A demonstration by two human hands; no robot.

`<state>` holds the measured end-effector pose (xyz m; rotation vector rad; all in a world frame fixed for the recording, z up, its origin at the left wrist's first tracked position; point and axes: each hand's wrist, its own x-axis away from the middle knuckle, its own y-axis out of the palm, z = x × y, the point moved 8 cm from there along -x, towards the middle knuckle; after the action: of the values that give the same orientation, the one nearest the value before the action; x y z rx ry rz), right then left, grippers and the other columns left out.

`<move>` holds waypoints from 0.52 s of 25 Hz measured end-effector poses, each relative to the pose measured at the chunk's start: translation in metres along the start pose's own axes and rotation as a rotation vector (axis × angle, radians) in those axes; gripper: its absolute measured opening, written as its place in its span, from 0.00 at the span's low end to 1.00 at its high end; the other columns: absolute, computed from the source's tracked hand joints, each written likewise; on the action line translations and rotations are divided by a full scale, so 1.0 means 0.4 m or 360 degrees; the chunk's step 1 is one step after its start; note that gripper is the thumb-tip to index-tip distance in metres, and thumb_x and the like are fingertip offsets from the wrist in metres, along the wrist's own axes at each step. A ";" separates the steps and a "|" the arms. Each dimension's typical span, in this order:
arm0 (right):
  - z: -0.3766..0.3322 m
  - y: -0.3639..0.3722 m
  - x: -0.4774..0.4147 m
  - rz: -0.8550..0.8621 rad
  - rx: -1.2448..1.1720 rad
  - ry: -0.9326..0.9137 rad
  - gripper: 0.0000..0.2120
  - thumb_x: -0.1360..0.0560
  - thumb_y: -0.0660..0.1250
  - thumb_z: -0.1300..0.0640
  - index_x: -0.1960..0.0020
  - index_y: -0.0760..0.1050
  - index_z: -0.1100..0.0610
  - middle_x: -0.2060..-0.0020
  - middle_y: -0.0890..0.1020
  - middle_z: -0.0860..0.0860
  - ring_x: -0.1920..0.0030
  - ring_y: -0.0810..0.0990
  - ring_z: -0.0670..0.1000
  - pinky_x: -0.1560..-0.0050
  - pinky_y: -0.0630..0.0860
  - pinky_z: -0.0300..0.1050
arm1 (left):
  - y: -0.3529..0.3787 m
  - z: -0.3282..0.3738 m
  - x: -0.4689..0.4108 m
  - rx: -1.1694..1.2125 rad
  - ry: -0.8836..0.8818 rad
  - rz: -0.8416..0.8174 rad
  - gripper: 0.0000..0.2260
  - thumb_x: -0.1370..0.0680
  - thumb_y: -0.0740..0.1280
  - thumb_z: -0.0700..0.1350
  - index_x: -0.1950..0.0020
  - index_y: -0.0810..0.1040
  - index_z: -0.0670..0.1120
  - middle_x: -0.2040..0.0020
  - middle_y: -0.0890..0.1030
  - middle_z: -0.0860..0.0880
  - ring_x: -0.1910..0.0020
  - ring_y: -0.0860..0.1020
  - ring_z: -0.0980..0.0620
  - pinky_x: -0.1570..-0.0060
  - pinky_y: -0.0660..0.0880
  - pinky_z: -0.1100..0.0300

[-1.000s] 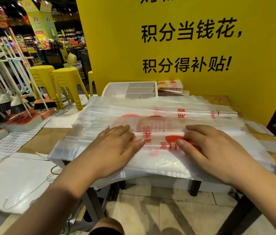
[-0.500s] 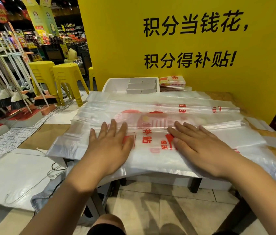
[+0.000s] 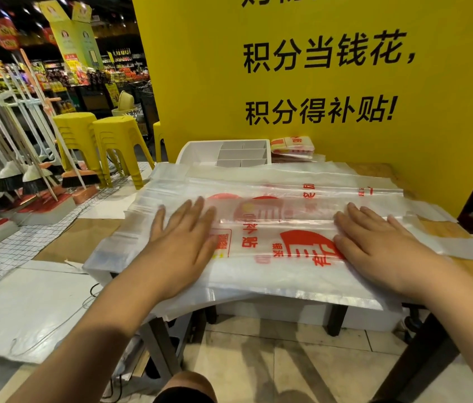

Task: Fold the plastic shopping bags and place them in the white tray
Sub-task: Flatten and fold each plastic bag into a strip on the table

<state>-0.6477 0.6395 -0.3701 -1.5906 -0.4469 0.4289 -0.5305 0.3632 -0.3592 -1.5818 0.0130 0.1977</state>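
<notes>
The left hand [image 3: 181, 242] lies flat, fingers spread, palm down on the top plastic bag [image 3: 270, 245]; the right hand [image 3: 375, 242] does the same further along, well apart from it. Held this way, the hands likely press air out and keep the slippery film taut so a crease will hold. The bag sits on a stack of others covering the bench [image 3: 375, 170]. Beyond the stack stands the white tray [image 3: 200, 152], its visible compartments empty, with folded bags [image 3: 292, 145] just beside it.
</notes>
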 end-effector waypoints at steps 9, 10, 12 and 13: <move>-0.109 -0.068 0.031 0.0136 -0.0025 -0.0529 0.39 0.27 0.49 0.24 0.23 0.60 0.44 0.27 0.68 0.40 0.30 0.68 0.44 0.30 0.67 0.43 | -0.030 0.057 -0.009 0.0204 0.0483 -0.0234 0.29 0.20 0.54 0.67 0.21 0.60 0.59 0.21 0.61 0.58 0.23 0.59 0.57 0.24 0.58 0.53; -0.108 -0.076 0.027 0.0140 -0.0002 -0.0532 0.38 0.27 0.49 0.24 0.23 0.61 0.43 0.29 0.70 0.40 0.32 0.70 0.44 0.32 0.69 0.44 | -0.038 0.059 -0.014 0.0248 0.0497 -0.0240 0.25 0.18 0.56 0.61 0.22 0.63 0.58 0.22 0.63 0.58 0.24 0.61 0.57 0.25 0.60 0.56; -0.115 -0.093 0.018 0.0127 0.0023 -0.0560 0.34 0.26 0.51 0.26 0.27 0.65 0.42 0.35 0.75 0.40 0.38 0.74 0.45 0.38 0.73 0.46 | -0.054 0.060 -0.027 0.0295 0.0495 -0.0276 0.19 0.16 0.58 0.51 0.24 0.68 0.54 0.26 0.68 0.57 0.28 0.66 0.57 0.29 0.62 0.62; -0.119 -0.101 0.012 0.0102 0.0017 -0.0576 0.30 0.26 0.52 0.27 0.30 0.69 0.41 0.39 0.78 0.40 0.42 0.76 0.44 0.41 0.75 0.47 | -0.062 0.061 -0.036 0.0322 0.0484 -0.0303 0.18 0.16 0.59 0.49 0.26 0.70 0.53 0.29 0.70 0.56 0.31 0.68 0.57 0.31 0.63 0.63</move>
<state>-0.6197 0.6041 -0.3267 -1.5225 -0.6671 0.7725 -0.5442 0.3865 -0.3329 -1.3889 0.1155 -0.1889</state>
